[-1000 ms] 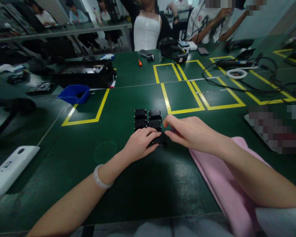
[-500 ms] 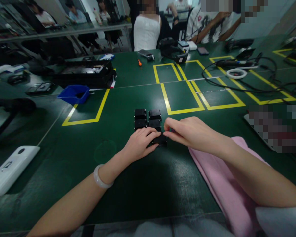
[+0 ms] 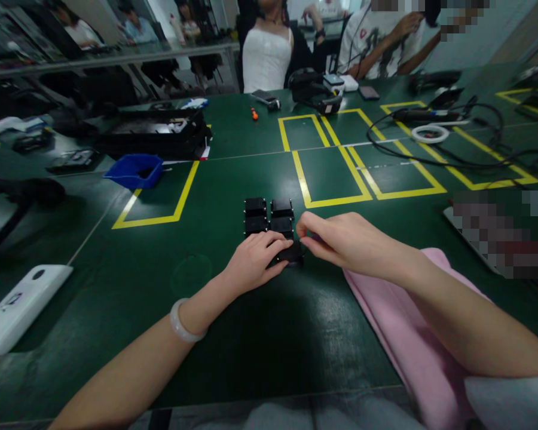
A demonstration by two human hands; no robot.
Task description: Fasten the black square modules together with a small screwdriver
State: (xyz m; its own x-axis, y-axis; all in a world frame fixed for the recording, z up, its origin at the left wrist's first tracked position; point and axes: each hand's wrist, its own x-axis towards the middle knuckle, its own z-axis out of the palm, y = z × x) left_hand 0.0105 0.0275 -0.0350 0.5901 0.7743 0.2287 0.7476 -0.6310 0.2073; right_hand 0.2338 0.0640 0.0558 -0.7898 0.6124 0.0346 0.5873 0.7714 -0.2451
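Observation:
Several small black box-shaped parts with shiny bits at their corners sit in two columns on the green table. The nearest black block of the right column is gripped by my left hand, its thumb at the near side and its fingers over the top. Just right of that block is my right hand, thumb and forefinger pinched together. Whatever its fingertips hold, if anything, is too small or hidden to make out. A pale bracelet circles my left wrist.
Under my right forearm lies a pink cloth. A blue bin and a black tray stand at the left, a white case nearer. Black cables cross taped outlines at right. People sit beyond the table.
My right hand's pinched fingertips have shifted very slightly beside the block. The left hand and the black parts stay where they were.

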